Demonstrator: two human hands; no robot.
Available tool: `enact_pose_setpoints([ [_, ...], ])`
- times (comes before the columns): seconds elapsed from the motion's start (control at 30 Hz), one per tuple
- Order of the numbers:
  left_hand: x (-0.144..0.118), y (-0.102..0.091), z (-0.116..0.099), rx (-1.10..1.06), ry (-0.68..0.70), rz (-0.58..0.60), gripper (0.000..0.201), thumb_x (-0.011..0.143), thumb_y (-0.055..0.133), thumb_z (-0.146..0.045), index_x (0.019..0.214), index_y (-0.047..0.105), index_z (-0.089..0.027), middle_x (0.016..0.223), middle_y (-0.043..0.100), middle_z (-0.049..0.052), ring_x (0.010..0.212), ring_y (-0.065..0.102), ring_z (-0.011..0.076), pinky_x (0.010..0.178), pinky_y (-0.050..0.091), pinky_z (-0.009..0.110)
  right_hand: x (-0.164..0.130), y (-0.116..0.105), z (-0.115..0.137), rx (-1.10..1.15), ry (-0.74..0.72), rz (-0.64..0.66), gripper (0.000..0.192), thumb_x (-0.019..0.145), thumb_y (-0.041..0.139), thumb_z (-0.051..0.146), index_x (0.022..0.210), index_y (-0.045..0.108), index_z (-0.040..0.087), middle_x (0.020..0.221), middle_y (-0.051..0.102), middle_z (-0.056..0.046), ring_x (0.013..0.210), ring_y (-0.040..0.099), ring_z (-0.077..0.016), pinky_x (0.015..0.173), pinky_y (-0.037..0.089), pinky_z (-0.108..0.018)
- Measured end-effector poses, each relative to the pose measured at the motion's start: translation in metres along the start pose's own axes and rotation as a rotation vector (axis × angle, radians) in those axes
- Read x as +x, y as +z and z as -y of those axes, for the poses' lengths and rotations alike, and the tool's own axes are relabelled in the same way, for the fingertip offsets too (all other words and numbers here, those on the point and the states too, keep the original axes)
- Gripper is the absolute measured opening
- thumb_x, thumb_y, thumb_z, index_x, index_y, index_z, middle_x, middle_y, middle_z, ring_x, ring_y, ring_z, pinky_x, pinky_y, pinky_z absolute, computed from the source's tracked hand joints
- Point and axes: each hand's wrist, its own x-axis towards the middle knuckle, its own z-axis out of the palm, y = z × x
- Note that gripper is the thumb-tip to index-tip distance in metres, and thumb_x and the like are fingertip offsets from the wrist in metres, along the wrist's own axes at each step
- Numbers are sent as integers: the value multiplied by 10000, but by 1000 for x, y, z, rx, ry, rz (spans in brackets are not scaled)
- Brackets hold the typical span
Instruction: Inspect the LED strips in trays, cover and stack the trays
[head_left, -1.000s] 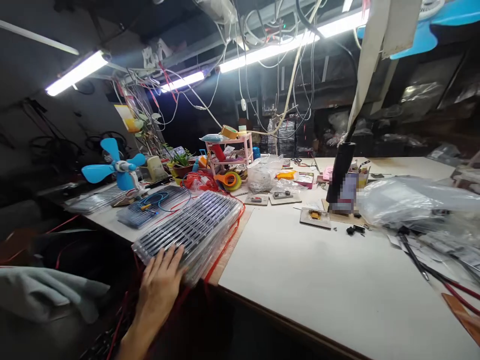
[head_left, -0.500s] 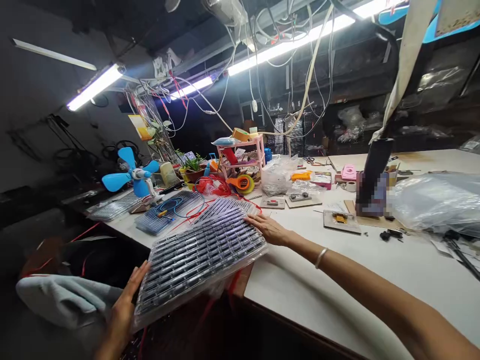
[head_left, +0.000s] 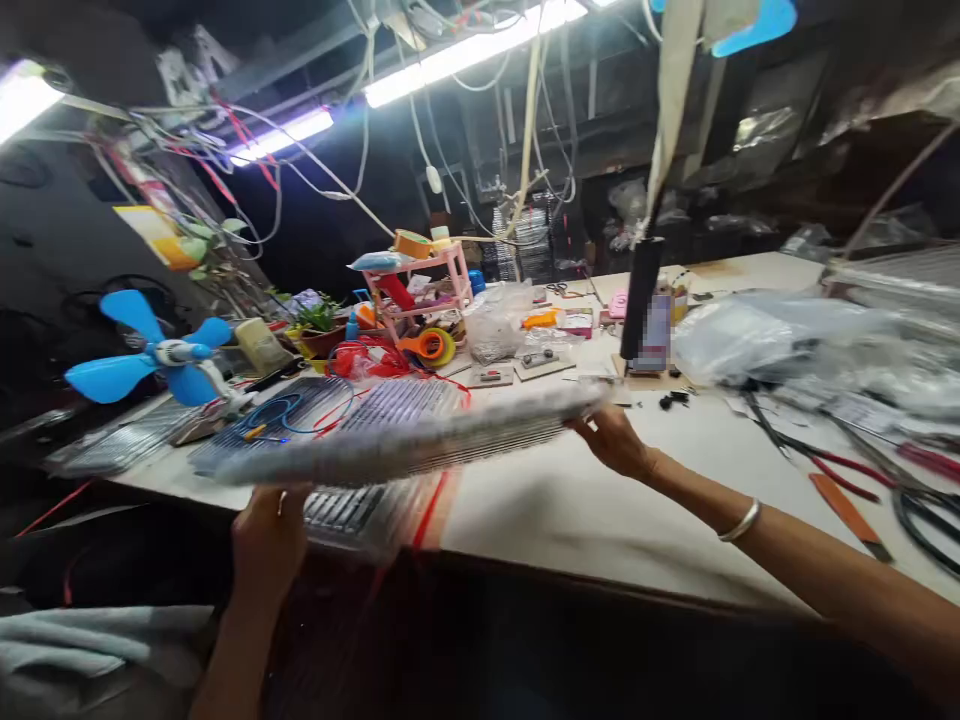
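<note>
A stack of clear plastic trays, blurred by motion, is held up nearly edge-on above the table's front edge. My left hand grips its near left end from below. At the far right end, my right hand pinches the corner, a bangle on that wrist. Under the raised stack, another tray of dark slim parts in rows lies at the table edge, partly hidden. Behind it rests a further filled tray.
On the white table are a blue fan, a pink rack, plastic bags, pliers and a red tie strip. A black post stands upright. Cables hang overhead.
The tray stack has been lifted and tipped from showing its top to nearly edge-on, uncovering a tray below. Both hands have risen with it. The view has turned right.
</note>
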Motion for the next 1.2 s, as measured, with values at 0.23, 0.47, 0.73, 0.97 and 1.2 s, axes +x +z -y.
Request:
enact_pose_setpoints([
  [0.23, 21, 111, -135, -139, 58, 278, 426, 924, 310, -373, 940, 674, -153, 851, 714, 90, 775, 638, 191, 659, 445, 263, -96, -80, -21, -202, 654, -85, 482, 973, 260, 452, 852, 608, 141, 632, 607, -54, 555, 517, -157, 537, 339, -261],
  [0.47, -9, 170, -185, -93, 147, 619, 459, 921, 354, -411, 1190, 603, -134, 782, 710, 92, 714, 652, 214, 629, 444, 281, -153, -98, -47, -317, 937, 157, 391, 930, 388, 431, 805, 638, 158, 630, 627, -78, 626, 588, -206, 562, 343, -276],
  [0.73, -41, 144, -173, -50, 275, 629, 462, 944, 302, -331, 1329, 507, -177, 973, 662, 124, 950, 619, 255, 845, 474, 413, -170, -90, -39, -486, 862, 220, 519, 959, 306, 410, 1279, 537, 73, 790, 687, -132, 739, 641, -282, 659, 454, -370],
  [0.97, -33, 153, -188, -127, 558, 703, 429, 949, 335, -277, 1353, 474, -240, 1486, 377, 73, 1395, 278, 225, 1120, 261, 432, -137, -86, -28, -543, 274, 236, 378, 909, 381, 116, 1231, 574, 167, 1233, 542, -176, 1082, 484, -322, 823, 366, -448],
  [1.2, -30, 152, -186, -258, 621, 852, 487, 962, 315, -390, 1423, 364, -238, 1549, 229, 107, 1431, 167, 251, 1137, 204, 479, -86, -55, 11, -255, -45, 573, 198, 910, 427, 116, 930, 621, 148, 964, 557, -103, 882, 444, -218, 769, 312, -354],
])
